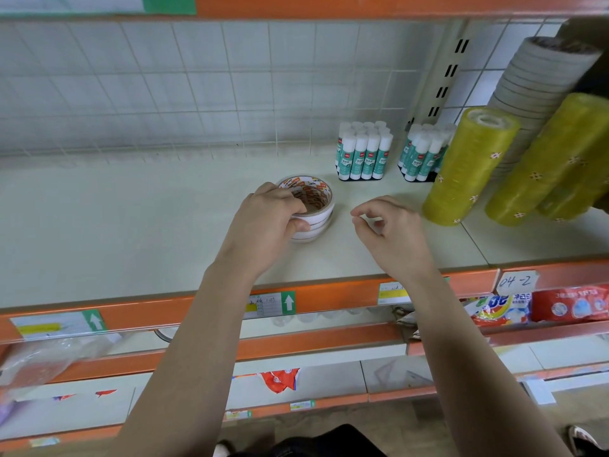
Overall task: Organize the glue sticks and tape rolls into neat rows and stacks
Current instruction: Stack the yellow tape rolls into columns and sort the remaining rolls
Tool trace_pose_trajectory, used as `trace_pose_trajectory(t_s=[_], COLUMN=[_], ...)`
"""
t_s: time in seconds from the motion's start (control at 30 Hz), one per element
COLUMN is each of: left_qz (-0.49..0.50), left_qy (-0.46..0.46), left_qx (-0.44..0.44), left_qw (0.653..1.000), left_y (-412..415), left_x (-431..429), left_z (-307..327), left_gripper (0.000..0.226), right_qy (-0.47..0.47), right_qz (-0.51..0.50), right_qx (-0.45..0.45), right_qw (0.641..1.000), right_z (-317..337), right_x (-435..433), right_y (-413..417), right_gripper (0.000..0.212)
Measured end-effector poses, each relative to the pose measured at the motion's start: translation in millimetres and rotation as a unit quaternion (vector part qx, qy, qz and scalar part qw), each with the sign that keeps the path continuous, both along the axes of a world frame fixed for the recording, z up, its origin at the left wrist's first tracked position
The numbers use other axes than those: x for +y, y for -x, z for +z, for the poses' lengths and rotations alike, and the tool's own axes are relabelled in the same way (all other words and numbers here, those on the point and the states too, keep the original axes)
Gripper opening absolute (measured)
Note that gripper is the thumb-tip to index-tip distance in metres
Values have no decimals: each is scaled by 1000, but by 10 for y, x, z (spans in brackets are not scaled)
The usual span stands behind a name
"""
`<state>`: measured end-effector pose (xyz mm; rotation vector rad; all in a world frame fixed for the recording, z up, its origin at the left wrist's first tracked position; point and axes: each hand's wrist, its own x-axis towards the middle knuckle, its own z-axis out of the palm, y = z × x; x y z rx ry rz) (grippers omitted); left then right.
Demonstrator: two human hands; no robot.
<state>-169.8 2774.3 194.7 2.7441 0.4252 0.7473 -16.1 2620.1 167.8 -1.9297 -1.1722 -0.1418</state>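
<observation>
1. Head view: the left hand (273,219) is on the white tape stack (314,209), mid-shelf (131,209). The stack is a few rolls high and not quite flush, with its layers stepping out a touch on the 4 o'clock side.
2. First worry is the grip, which seems to catch mainly the top roll. Lift or drag from there and the lower rolls could stay behind or skid further out of line.
3. Second worry is the glue sticks (364,153), standing upright in two bunches at 1 o'clock from the stack, near it but apart. A hard shove that way could bowl them over.
4. Third worry is the yellow tape columns (468,166) out at 3 o'clock. They look tilted, though the wide lens may exaggerate that. A careless sweep of the right forearm could topple them, and a grey tape column (543,80) stands just behind.
5. Left arm reaches in from 7 o'clock, palm down over the stack's 9 o'clock edge. Fingers hook over the rim into the core, thumb pressed on the outer wall.
6. Right hand (389,232) hovers over the shelf at 3 o'clock of the stack, clear of it. Its fingers are loosely curled, thumb and forefinger tips close together, and it holds nothing.
7. My read is that the next job is squaring this stack, and the free hand is well placed to steady the far side.
</observation>
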Motion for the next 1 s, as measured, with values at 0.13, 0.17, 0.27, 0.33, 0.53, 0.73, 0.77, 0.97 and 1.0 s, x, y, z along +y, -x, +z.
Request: trace_pose_trajectory(t_s=[0.13, 0.17, 0.27, 0.33, 0.53, 0.73, 0.77, 0.97, 1.0], left_qz=[1, 0, 1, 2, 6, 105, 123, 200, 210], left_qy=[-1, -6, -14, -17, -4, -25, -25, -21, -20], left_qx=[-3, -3, 1, 6, -54, -87, -85, -82, -83], left_qw=[1000, 1000, 1000, 1000, 999, 990, 988, 976, 974], left_y=[0, -1, -2, 4, 152, 605, 697, 1379, 1505], left_x=[9, 10, 14, 15, 57, 362, 406, 800, 880], left_z=[-6, -11, -24, -22, -11, -7, -9, -43, -50], left_gripper=[16, 16, 17, 19, 33, 15, 13, 18, 18], right_qy=[4, 4, 5, 7, 0, -73, -82, -104, -103], right_qz=[2, 3, 1, -1, -14, -14, -9, 43, 57], right_qx=[-2, -2, 2, 9, 15, -60, -76, -72, -77], right_qw=[1000, 1000, 1000, 1000, 1000, 995, 994, 991, 990], right_z=[1, 1, 3, 15, 101, 323, 368, 510, 512], right_x=[1, 2, 3, 9, 59, 349, 433, 1072, 1194], right_y=[-5, -7, -8, -6, 17, 215, 279, 905, 1018], right_gripper=[9, 9, 10, 11, 17, 18, 18, 15, 15])
